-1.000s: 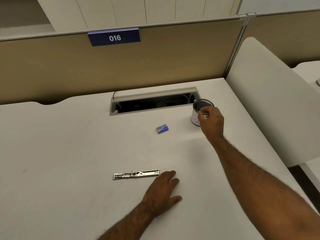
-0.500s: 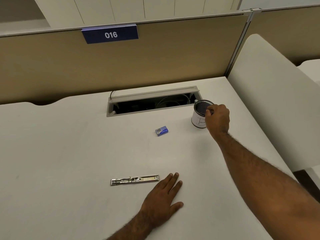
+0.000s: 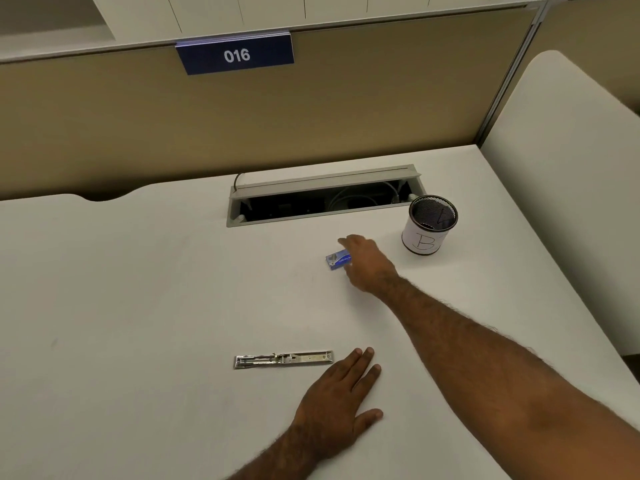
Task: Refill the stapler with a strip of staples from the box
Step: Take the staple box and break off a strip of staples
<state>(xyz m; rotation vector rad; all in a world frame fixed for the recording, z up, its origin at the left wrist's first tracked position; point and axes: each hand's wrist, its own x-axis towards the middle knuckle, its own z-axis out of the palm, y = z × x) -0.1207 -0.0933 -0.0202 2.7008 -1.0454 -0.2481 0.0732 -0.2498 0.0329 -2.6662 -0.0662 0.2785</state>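
Observation:
A small blue box of staples (image 3: 337, 260) lies flat on the white desk (image 3: 138, 289). My right hand (image 3: 367, 265) reaches over its right end, forefinger beyond the box and thumb on the near side, fingers apart around it. The stapler (image 3: 283, 360), a long flat silver metal piece, lies closer to me near the desk's front. Just right of its end, my left hand (image 3: 341, 403) rests palm down on the desk, fingers spread and holding nothing.
A black mesh cup (image 3: 429, 225) with a white label marked "B" stands right of the box. Behind them is an open cable tray (image 3: 325, 199) sunk into the desk. A tan partition with a "016" sign (image 3: 237, 55) closes off the back.
My right hand has left the mesh cup and moved left and nearer, down onto the staple box. The left hand and stapler have stayed put.

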